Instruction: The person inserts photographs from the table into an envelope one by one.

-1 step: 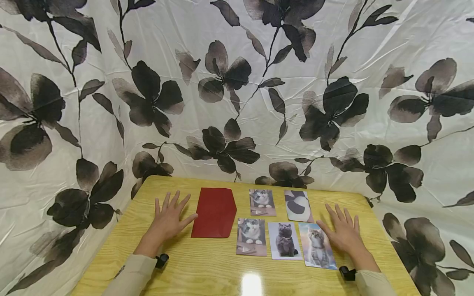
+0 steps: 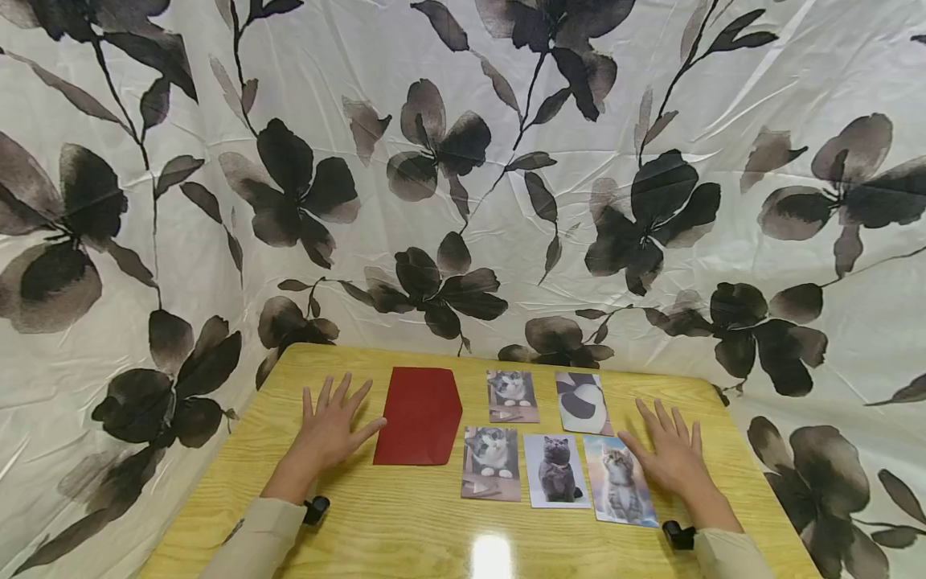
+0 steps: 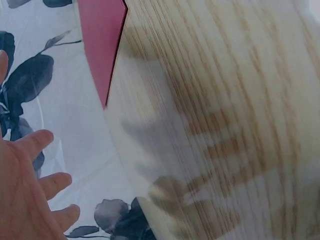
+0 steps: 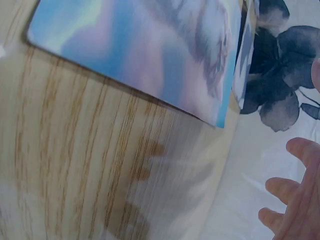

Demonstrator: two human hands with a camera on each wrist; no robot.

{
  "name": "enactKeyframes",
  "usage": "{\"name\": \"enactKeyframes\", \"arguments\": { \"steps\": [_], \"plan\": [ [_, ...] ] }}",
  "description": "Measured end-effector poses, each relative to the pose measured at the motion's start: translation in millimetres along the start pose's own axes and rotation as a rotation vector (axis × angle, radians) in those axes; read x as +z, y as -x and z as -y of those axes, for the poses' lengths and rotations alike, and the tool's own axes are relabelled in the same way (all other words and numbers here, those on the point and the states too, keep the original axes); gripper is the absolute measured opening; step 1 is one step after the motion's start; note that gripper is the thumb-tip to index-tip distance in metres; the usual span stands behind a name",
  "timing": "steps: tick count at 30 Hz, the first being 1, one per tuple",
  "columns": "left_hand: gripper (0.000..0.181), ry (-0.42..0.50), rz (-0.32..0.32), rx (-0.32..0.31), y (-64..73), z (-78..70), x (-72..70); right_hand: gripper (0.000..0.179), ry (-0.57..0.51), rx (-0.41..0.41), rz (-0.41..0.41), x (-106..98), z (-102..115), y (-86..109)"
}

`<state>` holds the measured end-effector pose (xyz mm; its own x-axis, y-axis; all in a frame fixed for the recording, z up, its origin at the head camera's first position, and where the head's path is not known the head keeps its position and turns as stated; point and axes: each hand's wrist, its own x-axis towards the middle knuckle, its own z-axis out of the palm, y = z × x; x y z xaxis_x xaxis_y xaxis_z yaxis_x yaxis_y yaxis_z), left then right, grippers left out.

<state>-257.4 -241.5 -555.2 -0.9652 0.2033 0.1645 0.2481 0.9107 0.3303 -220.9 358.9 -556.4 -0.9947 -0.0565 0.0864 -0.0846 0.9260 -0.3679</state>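
My left hand (image 2: 329, 426) is spread out beside a red envelope (image 2: 419, 416) on the table, its thumb tip right at the envelope's left edge. In the left wrist view the envelope's corner (image 3: 102, 45) shows above the spread fingers (image 3: 56, 185). My right hand (image 2: 673, 454) has its fingers apart, the thumb overlapping the top corner of a striped-kitten photo card (image 2: 620, 486). To the left of that card lie a grey-cat card (image 2: 556, 474) and a white-and-grey cat card (image 2: 492, 462). Neither hand holds anything.
Behind the front row lie a similar white-and-grey cat card (image 2: 513, 396) and a card with dark and white rounded shapes (image 2: 582, 402). The yellow wood-grain table (image 2: 405, 523) meets a floral cloth (image 2: 448, 209) at its back and sides.
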Motion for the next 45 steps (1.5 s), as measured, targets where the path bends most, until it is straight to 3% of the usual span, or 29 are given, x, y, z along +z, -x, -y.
{"name": "enactKeyframes", "arguments": {
  "steps": [13,25,33,45],
  "plan": [
    [0.087,-0.008,0.010,-0.020,0.0,-12.2,4.8,0.082,-0.018,-0.022,-0.022,6,5,-2.1],
    [0.091,-0.053,0.059,-0.031,-0.8,-31.9,22.2,0.083,-0.011,-0.100,-0.054,23,28,-19.6],
    [0.092,-0.069,0.078,-0.046,-3.2,-35.0,34.1,0.084,-0.004,-0.135,-0.059,37,38,-30.9],
    [0.099,-0.051,0.126,-0.086,-7.2,-57.4,40.1,0.081,-0.015,-0.173,-0.056,49,62,-42.5]
  ]
}}
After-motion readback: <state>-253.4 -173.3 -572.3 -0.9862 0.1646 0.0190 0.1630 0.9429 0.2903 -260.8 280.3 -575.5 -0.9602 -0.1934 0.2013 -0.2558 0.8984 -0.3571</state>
